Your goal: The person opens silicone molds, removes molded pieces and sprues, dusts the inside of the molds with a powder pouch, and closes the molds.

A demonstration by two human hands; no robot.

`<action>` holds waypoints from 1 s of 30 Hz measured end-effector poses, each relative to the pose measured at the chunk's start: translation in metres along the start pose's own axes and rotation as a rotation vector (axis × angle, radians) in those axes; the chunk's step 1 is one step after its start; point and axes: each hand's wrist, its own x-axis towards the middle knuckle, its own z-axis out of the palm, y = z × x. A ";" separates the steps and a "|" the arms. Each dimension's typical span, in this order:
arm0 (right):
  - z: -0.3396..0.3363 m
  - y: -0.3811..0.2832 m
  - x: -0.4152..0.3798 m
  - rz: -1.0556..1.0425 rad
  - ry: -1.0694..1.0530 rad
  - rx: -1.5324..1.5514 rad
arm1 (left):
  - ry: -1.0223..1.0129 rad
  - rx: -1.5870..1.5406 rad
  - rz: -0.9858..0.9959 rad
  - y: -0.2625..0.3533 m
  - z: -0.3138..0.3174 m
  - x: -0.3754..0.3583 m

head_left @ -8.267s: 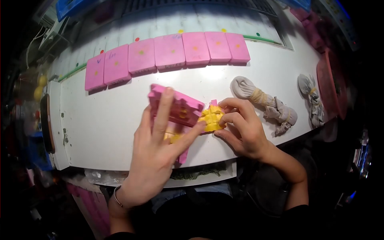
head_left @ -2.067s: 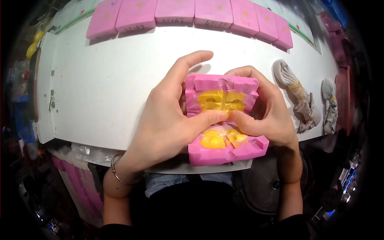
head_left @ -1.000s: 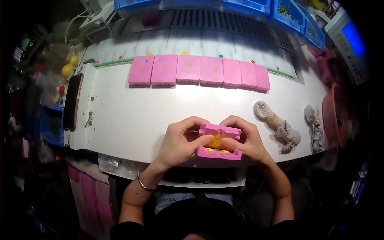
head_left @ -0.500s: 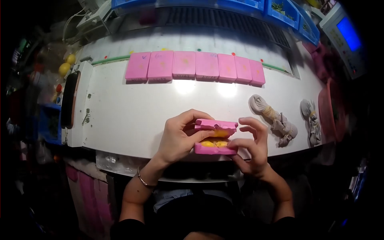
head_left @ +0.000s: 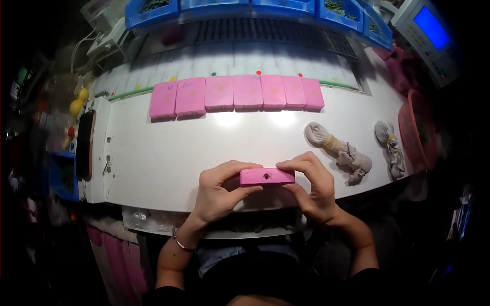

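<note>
A pink two-part mold is held level just above the front part of the white table. Its halves are together, and a small dark hole shows in the narrow side that faces me. My left hand grips the mold's left end, thumb below and fingers on top. At the other end, my right hand pinches it the same way. What lies inside the mold is hidden. Farther back, several similar pink molds stand side by side in a row.
Two tied bundles of pale cloth, a larger one and a smaller one, lie at the right. Beyond them stands a pink basin. Blue bins line the back. A phone rests at the left edge.
The two mold halves, apart before with yellow inside showing, are now pressed together. My left thumb has come out from between them, and both hands now clasp the ends. The view has shifted slightly.
</note>
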 end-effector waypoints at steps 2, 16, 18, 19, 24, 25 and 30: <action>-0.002 0.000 0.002 0.001 0.000 -0.001 | 0.036 0.038 -0.038 0.005 0.002 0.000; -0.086 0.023 0.038 0.145 0.105 -0.026 | -0.122 -0.558 -0.384 -0.036 -0.006 -0.002; -0.144 0.045 0.054 0.114 0.338 -0.341 | -0.079 -0.578 -0.422 -0.038 -0.008 0.002; -0.175 0.060 0.064 0.043 0.475 -0.488 | -0.080 -0.617 -0.427 -0.037 -0.007 0.004; -0.320 0.098 0.093 -0.043 0.949 -0.908 | -0.093 -0.849 -0.442 -0.033 -0.003 0.006; -0.338 0.097 0.094 -0.007 0.969 -0.991 | -0.096 -0.894 -0.441 -0.032 -0.003 0.006; -0.384 0.111 0.096 0.013 1.000 -1.200 | -0.105 -1.076 -0.424 -0.027 -0.007 0.006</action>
